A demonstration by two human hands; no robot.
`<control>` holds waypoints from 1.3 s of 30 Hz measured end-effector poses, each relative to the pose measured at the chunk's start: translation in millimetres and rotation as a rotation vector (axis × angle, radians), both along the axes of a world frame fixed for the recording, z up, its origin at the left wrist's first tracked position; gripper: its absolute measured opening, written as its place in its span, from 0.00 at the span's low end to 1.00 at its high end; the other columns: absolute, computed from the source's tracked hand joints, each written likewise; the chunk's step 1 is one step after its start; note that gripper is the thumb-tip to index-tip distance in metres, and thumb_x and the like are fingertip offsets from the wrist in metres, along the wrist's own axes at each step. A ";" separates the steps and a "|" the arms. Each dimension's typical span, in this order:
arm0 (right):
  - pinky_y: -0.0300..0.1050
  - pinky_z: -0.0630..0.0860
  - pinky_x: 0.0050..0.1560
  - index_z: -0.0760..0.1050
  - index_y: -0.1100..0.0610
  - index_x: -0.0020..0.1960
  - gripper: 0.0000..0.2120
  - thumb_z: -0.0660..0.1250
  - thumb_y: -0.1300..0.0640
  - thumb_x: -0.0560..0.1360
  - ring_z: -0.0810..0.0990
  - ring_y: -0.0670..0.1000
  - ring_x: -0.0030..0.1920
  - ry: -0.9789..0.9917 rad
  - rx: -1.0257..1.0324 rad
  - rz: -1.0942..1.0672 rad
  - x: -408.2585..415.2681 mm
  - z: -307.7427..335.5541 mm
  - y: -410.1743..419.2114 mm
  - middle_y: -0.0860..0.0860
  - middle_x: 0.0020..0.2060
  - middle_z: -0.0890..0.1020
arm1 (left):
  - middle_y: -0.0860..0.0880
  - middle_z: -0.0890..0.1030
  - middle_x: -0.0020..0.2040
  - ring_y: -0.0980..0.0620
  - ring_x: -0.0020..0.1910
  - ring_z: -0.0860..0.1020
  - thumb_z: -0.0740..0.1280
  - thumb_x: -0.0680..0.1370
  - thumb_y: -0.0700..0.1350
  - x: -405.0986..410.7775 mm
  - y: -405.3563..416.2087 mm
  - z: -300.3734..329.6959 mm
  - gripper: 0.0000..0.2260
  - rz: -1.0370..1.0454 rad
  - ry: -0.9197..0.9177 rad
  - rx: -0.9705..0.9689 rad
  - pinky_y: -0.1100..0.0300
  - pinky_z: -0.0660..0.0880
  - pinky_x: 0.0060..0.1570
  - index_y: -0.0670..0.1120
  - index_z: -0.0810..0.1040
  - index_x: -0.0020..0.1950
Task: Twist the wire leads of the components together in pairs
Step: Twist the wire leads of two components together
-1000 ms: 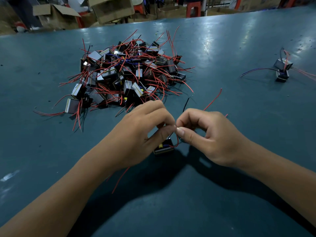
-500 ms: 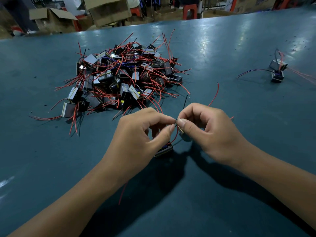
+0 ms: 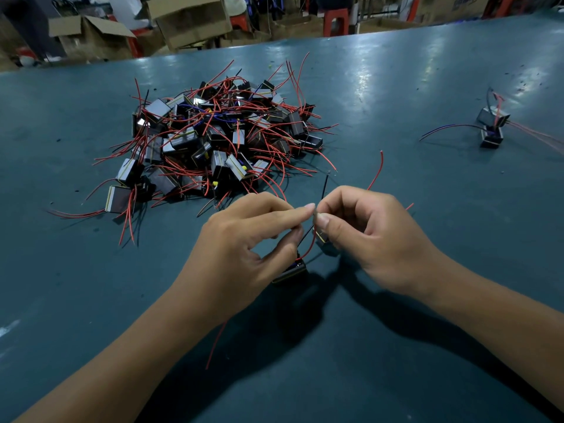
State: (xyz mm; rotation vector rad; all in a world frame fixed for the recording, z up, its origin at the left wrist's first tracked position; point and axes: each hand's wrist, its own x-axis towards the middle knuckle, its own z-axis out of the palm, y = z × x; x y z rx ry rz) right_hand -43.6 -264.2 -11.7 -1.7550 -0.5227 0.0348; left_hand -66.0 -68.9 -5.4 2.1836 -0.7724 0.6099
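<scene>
Leads (image 3: 308,239) pinched between both hands, left hand (image 3: 244,242), right hand (image 3: 366,236); one pair (image 3: 491,126) looked done, big pile (image 3: 219,138) left

Left hand (image 3: 244,254): thumb now parted from forefinger, formerly closed together | Right hand (image 3: 369,236): raised off the worktop (image 3: 427,209), a second component (image 3: 320,236) now showing under its thumb | Component (image 3: 293,270) beneath left fingers (image 3: 293,213): more exposed | Black lead (image 3: 324,186) beyond the fingers: stands steeper.
</scene>
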 end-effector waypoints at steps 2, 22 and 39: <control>0.59 0.67 0.33 0.76 0.59 0.45 0.07 0.65 0.55 0.76 0.69 0.53 0.32 0.005 0.003 0.009 -0.4 0.5 -0.3 0.64 0.33 0.75 | 0.49 0.81 0.46 0.53 0.44 0.79 0.69 0.77 0.37 -0.1 -0.5 0.1 0.14 -0.023 0.032 0.000 0.59 0.75 0.46 0.44 0.83 0.62; 0.43 0.69 0.35 0.75 0.64 0.46 0.04 0.65 0.66 0.79 0.70 0.50 0.33 0.039 0.006 0.201 -0.8 3.6 -5.7 0.56 0.32 0.75 | 0.46 0.82 0.45 0.44 0.40 0.76 0.72 0.79 0.43 19.9 19.4 1.3 0.07 -0.063 -0.309 0.259 0.49 0.74 0.40 0.44 0.86 0.54; 0.37 0.70 0.37 0.75 0.60 0.46 0.05 0.65 0.59 0.78 0.71 0.46 0.34 0.088 -0.015 0.354 0.8 3.2 -7.7 0.46 0.33 0.75 | 0.46 0.81 0.50 0.47 0.43 0.73 0.69 0.80 0.37 15.9 27.6 8.2 0.07 -0.096 -0.424 0.416 0.50 0.72 0.41 0.47 0.85 0.52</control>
